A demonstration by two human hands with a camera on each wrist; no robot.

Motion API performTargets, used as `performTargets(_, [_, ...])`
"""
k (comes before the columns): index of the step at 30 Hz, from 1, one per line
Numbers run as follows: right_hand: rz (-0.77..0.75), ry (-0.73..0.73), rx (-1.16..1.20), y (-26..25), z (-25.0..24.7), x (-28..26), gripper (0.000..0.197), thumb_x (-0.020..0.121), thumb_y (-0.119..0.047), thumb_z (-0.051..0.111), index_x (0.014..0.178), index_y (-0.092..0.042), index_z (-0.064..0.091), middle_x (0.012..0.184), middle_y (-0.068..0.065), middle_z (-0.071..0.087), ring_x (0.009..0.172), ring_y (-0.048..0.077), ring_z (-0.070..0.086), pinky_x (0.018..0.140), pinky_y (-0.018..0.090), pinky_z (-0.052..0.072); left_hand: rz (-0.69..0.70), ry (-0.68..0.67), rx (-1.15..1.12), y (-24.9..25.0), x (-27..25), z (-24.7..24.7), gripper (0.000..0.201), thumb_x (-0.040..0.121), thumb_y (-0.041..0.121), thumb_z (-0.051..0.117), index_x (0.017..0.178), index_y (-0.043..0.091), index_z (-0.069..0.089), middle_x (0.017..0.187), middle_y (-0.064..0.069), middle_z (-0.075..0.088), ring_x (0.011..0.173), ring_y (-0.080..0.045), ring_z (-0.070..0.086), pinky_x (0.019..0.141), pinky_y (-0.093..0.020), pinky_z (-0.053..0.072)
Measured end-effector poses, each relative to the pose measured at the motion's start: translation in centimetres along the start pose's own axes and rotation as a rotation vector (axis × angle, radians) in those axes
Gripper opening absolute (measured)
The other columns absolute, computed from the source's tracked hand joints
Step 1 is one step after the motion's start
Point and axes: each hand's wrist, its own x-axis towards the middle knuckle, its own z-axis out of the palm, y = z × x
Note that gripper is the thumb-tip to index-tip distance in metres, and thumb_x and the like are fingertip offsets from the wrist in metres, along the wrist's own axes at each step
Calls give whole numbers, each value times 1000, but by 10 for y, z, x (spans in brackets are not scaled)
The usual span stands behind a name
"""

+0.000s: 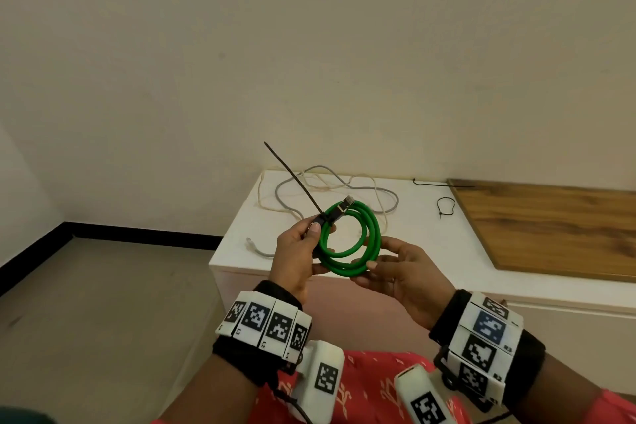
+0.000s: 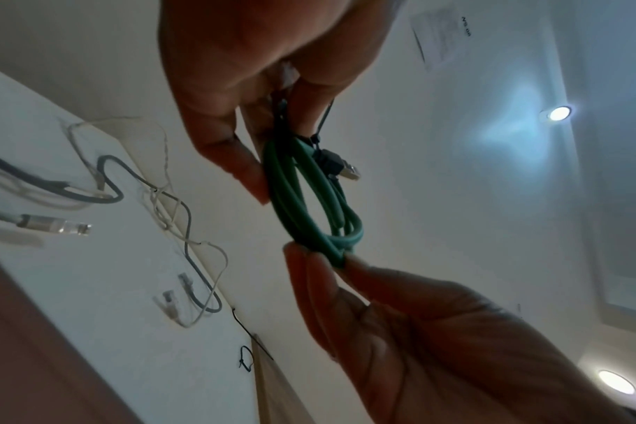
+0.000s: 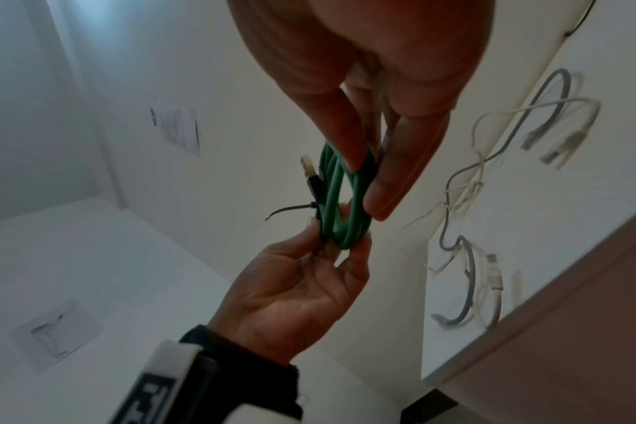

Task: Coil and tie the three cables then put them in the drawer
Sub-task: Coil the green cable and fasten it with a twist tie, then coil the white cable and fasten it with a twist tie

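Observation:
A green cable [image 1: 351,237] wound into a coil hangs in the air between both hands, in front of the white cabinet [image 1: 430,244]. A black zip tie [image 1: 292,175] is cinched round the coil's upper left, and its long tail points up and left. My left hand [image 1: 318,234] pinches the coil at the tie's head, beside the cable's plug [image 1: 344,206]. My right hand [image 1: 366,270] pinches the coil's lower right. The wrist views show the same coil [image 2: 309,200] [image 3: 342,200] held at both ends. A grey cable [image 1: 395,201] and a white cable [image 1: 258,194] lie loose and tangled on the cabinet top.
Two more black zip ties lie on the cabinet top, one looped [image 1: 445,206] and one straight [image 1: 437,184]. A wooden board [image 1: 557,227] covers the cabinet's right part. The grey cable's end [image 1: 256,248] hangs over the left edge. Bare floor [image 1: 103,303] is at the left.

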Motion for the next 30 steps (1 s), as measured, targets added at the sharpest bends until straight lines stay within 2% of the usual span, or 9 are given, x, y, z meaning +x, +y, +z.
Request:
performTargets(5, [-56, 6, -102, 1, -9, 3, 37, 85, 18, 42, 116, -1, 50, 81, 17, 64, 63, 21, 67, 58, 23, 58, -86, -43, -42, -2, 5, -1, 23, 96, 14, 41, 111, 15, 59, 84, -5, 60, 75, -20, 59, 56, -30, 52])
performTargets(9, [-24, 92, -103, -5, -38, 12, 42, 84, 15, 49, 118, -7, 43, 88, 24, 63, 65, 29, 65, 55, 28, 59, -185, -45, -56, -13, 19, 18, 14, 94, 11, 47, 106, 7, 51, 86, -10, 61, 75, -22, 62, 51, -31, 56])
performTargets(11, [8, 149, -135, -5, -61, 18, 40, 84, 16, 47, 118, -5, 44, 87, 24, 62, 66, 31, 65, 53, 27, 59, -210, -72, 5, -21, 29, 33, 4, 92, 11, 50, 94, 8, 52, 86, -10, 61, 75, -21, 62, 56, -32, 56])
performTargets(14, [64, 255, -158, -4, -100, 28, 39, 84, 18, 44, 117, -2, 47, 78, 19, 57, 58, 28, 65, 48, 27, 57, -248, -165, 138, -32, 48, 59, 7, 91, 12, 51, 85, 11, 55, 88, -8, 61, 78, -18, 57, 63, -31, 52])
performTargets(17, [112, 319, -193, -2, -139, 40, 36, 84, 20, 42, 115, 0, 47, 71, 18, 51, 49, 25, 64, 43, 26, 55, -289, -289, 276, -52, 65, 85, 8, 91, 10, 50, 97, 11, 54, 98, -8, 59, 77, -13, 51, 59, -27, 50])
performTargets(20, [159, 351, -219, 1, -150, 47, 33, 84, 21, 40, 109, 0, 46, 64, 15, 46, 49, 27, 58, 40, 28, 54, -320, -324, 351, -67, 76, 97, 21, 91, 9, 49, 112, 9, 52, 104, -8, 55, 76, -12, 49, 57, -25, 47])
performTargets(22, [200, 423, -251, 4, -183, 65, 31, 85, 21, 40, 106, -1, 45, 63, 15, 45, 48, 28, 55, 40, 29, 53, -362, -392, 403, -91, 99, 127, 31, 90, 9, 50, 121, 6, 50, 101, -7, 53, 73, -11, 49, 55, -25, 46])
performTargets(25, [257, 448, -337, 11, -197, 78, 30, 85, 19, 42, 105, -3, 46, 70, 15, 49, 34, 19, 55, 38, 24, 50, -370, -434, 443, -97, 107, 131, 33, 90, 7, 50, 123, 7, 49, 99, -4, 52, 69, -10, 46, 54, -24, 43])
performTargets(30, [293, 505, -432, 31, -219, 104, 33, 83, 21, 41, 103, -4, 50, 66, 15, 51, 28, 12, 52, 36, 22, 50, -405, -506, 563, -121, 127, 137, 44, 89, 9, 52, 132, 10, 43, 108, -6, 52, 66, -10, 44, 49, -20, 37])
